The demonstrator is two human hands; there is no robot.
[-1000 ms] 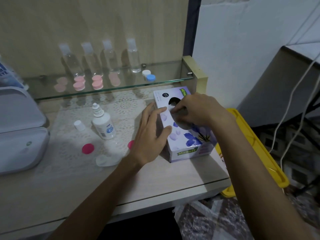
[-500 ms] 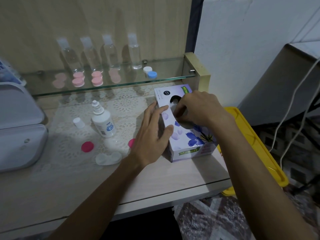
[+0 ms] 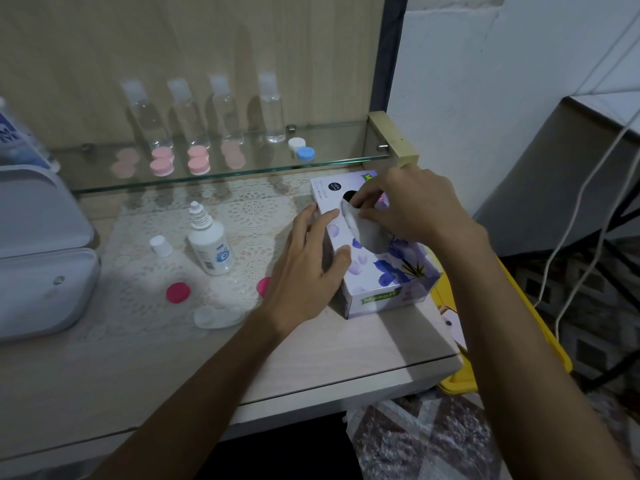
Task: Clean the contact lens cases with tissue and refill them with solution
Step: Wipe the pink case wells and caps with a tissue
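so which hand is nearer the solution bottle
Left. The left hand steadies the tissue box just right of the bottle; the right hand pinches a tissue farther right.

Left hand (image 3: 304,268) braces with straight fingers; right hand (image 3: 412,206), its grip curled, pinches.

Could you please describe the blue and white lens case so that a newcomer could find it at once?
Look at the glass shelf against the wooden back panel. Past the row of clear bottles and pink-capped cases, near its right end, sits the lens case. It alone has one white cap and one blue cap.
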